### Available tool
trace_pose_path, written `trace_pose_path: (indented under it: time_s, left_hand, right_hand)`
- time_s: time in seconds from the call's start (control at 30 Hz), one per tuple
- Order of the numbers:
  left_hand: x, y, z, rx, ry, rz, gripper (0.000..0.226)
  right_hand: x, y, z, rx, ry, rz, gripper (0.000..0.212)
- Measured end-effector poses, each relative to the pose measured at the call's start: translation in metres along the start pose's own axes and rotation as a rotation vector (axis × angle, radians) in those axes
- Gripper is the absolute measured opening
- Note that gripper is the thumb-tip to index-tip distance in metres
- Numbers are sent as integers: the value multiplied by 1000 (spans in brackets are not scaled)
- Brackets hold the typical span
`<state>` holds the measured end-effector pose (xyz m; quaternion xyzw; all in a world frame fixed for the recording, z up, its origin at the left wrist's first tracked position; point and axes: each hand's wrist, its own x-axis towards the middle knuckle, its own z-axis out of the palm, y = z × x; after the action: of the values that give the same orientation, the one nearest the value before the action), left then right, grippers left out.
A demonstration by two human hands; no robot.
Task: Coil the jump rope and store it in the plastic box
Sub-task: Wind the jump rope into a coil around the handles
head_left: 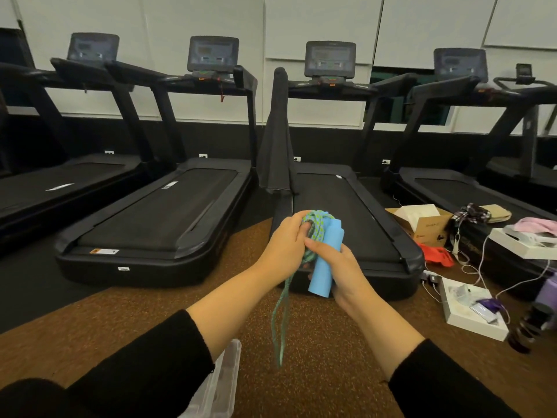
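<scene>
The jump rope has light blue foam handles (327,260) and a green-blue braided cord (315,229). My right hand (343,267) grips the two handles together, held upright in front of me. My left hand (284,242) holds the cord wound round the tops of the handles, its fingers curled into the coil. A doubled length of cord (280,324) hangs loose below my hands toward the floor. The clear plastic box (221,378) sits on the floor at the bottom, partly hidden under my left sleeve.
Several black treadmills (168,212) stand in a row ahead on the brown speckled floor (325,357). A dark towel (275,140) hangs over one rail. Cardboard and white boxes (470,315), cables, a red item (437,254) and a dark bottle (530,327) clutter the floor at right.
</scene>
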<state>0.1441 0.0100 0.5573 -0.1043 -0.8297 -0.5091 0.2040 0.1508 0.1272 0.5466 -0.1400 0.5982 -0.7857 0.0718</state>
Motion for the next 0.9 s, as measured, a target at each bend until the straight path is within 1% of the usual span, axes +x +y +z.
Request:
trace_pose_path:
  time_s: [0.07, 0.1, 0.17, 0.27, 0.4, 0.47, 0.53, 0.6, 0.63, 0.7, 0.73, 0.8, 0.83, 0.9]
  left_hand:
    - [-3, 0, 5, 75, -7, 28, 35]
    - [-4, 1, 7, 56, -22, 38, 35]
    - [-3, 5, 8, -56, -54, 7, 33]
    - [0, 13, 4, -269, -116, -132, 24]
    - [2, 17, -3, -437, -184, -263, 30]
    - [1, 17, -4, -452, -223, -269, 22]
    - [0, 18, -3, -455, -241, -238, 4]
    - [0, 15, 0, -427, -235, -225, 20]
    - [0, 15, 2, -402, -229, -228, 22]
    - [0, 14, 4, -326, -205, -225, 17]
    - [1, 13, 5, -265, -186, -225, 14]
    - [2, 14, 5, -112, -182, -206, 15]
    - [2, 15, 5, -52, -191, -188, 17]
    - [1, 16, 4, -1, -205, -155, 18]
  right_hand:
    - [1, 5, -3, -8, 68, -22, 12]
    - [1, 7, -5, -23, 91, -37, 12]
    - [2, 7, -8, -60, 102, -52, 13]
    - [3, 4, -12, -95, 67, -48, 17]
    - [4, 1, -18, -152, -1, -41, 25]
    - [5, -1, -19, -169, -16, -47, 24]
    - [5, -1, -20, -210, 13, -74, 17]
    - [7, 2, -20, -296, 77, -99, 16]
    - [8, 4, -20, -348, 106, -106, 15]
    - [5, 6, -19, -423, 149, -122, 16]
    - [4, 6, -18, -460, 169, -142, 17]
    - [1, 5, -18, -527, 198, -208, 20]
    - [-1, 6, -18, -534, 204, -234, 20]
    - [-2, 5, -18, -473, 194, -244, 17]
